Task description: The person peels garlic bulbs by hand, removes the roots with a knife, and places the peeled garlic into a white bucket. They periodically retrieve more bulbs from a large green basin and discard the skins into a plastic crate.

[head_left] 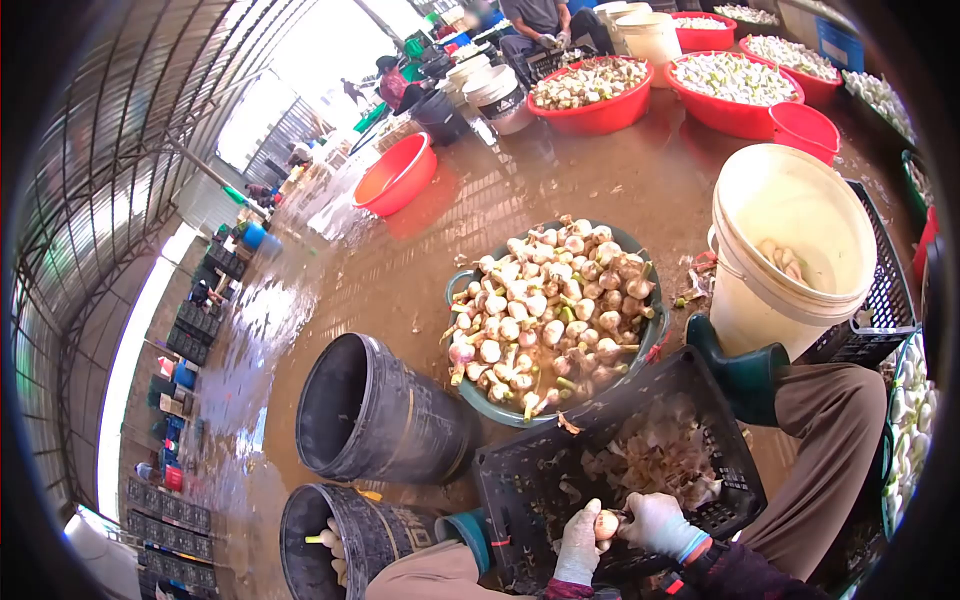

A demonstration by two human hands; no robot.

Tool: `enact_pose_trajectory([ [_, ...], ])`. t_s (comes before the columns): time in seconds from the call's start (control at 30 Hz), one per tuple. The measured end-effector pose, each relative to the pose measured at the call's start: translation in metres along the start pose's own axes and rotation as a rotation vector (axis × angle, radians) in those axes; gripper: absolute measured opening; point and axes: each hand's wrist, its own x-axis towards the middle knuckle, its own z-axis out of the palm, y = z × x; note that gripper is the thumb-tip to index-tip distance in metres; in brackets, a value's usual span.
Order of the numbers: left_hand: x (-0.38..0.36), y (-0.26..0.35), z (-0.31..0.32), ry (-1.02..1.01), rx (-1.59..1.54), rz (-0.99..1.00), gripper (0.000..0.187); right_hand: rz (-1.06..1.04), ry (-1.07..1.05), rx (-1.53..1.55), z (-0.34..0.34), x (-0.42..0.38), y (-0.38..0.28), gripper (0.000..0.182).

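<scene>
My left hand [578, 548], in a pale glove, is closed around a garlic bulb [606, 524]. Against the bulb's right side is my gloved right hand [662, 526], its fingers curled together; whatever they may hold is hidden. Both hands are over a black plastic crate [530, 470] between my knees, where papery garlic skins [665, 450] lie. Just beyond the crate stands a green tub [492, 408] heaped with garlic bulbs [540, 300], some with short green stems.
Two dark buckets [395, 410] [365, 530] stand at my left, the nearer with some pale garlic inside. At right, a cream bucket [735, 270] holds a few pieces. Red tubs [605, 125] of garlic and a seated person [545, 25] are farther off on the wet floor.
</scene>
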Motion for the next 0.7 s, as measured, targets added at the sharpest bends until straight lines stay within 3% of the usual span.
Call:
enact_pose_trajectory([
  [0.07, -0.005, 0.004, 0.005, 0.014, 0.021, 0.036, 0.029, 0.055, -0.035, 0.124, -0.007, 0.002, 0.006, 0.034],
  [0.13, -0.012, 0.010, 0.003, -0.120, 0.103, 0.072, 0.031, 0.114, -0.146, 0.424, -0.015, 0.000, 0.014, 0.035],
  [0.23, -0.001, 0.004, -0.012, -0.164, 0.149, 0.258, 0.032, -0.049, -0.200, 0.666, -0.031, -0.012, 0.014, 0.041],
  [0.3, -0.025, 0.021, 0.005, -0.194, 0.034, 0.215, 0.033, -0.070, -0.228, 0.461, -0.019, -0.006, 0.021, 0.044],
  [0.37, -0.032, 0.024, 0.010, -0.054, 0.309, 0.353, 0.039, -0.137, -0.127, 0.439, -0.007, -0.008, 0.020, 0.043],
  [0.43, -0.031, 0.023, 0.005, -0.078, 0.292, 0.320, 0.043, -0.078, -0.188, 0.469, 0.004, -0.004, 0.024, 0.041],
  [0.5, -0.019, 0.012, -0.011, -0.332, -0.009, 0.373, 0.042, -0.024, -0.223, 0.523, 0.007, -0.001, 0.024, 0.041],
  [0.57, -0.037, 0.027, 0.007, -0.277, 0.006, 0.342, 0.043, 0.102, -0.239, 0.905, 0.015, 0.002, 0.031, 0.042],
  [0.63, -0.049, 0.037, 0.022, -0.353, 0.016, 0.467, 0.044, 0.029, -0.149, 0.897, 0.006, 0.001, 0.030, 0.040],
  [0.7, -0.051, 0.039, 0.023, -0.432, 0.002, 0.549, 0.047, 0.260, -0.309, 1.410, -0.001, -0.002, 0.030, 0.033],
])
